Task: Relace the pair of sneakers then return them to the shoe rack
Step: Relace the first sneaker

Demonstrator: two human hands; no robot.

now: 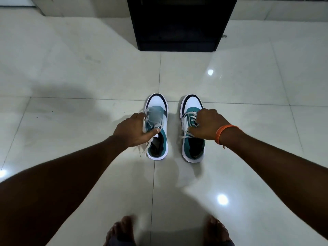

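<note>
Both sneakers stood side by side on the tiled floor (88,77), toes toward the dark shoe rack (179,23) well beyond them. My left hand (134,129) had its grip closed on the left sneaker (158,139) at its tongue and laces; my right hand (206,124) gripped the right sneaker (192,146) among its laces.

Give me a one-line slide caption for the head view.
Left hand and right hand each grasp a teal-and-white sneaker on the tiled floor.
</note>
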